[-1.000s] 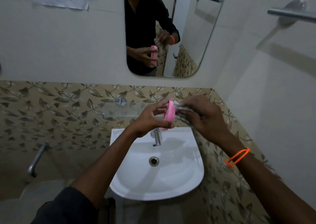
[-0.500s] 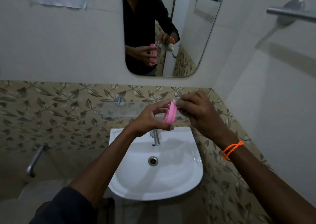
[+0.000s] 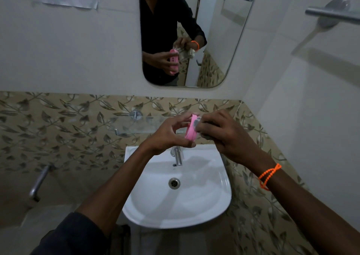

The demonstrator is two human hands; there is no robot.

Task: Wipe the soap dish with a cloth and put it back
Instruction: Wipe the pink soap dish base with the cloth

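We see the pink soap dish (image 3: 191, 128) held on edge above the white sink (image 3: 175, 206), pinched by the left hand (image 3: 167, 136) — thumb under its lower rim, fingers over the top. At 3 o'clock of the dish, the right hand (image 3: 226, 136) grips a bunched grey cloth (image 3: 196, 122) pressed against the dish's face. No writing is readable. Behind the hands — a glass shelf (image 3: 132, 125) on leaf-patterned tile; at 12 o'clock, a mirror (image 3: 220, 40).

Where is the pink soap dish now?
The soap dish is held on edge in the left hand, above the faucet, with the right hand pressing the cloth against it.
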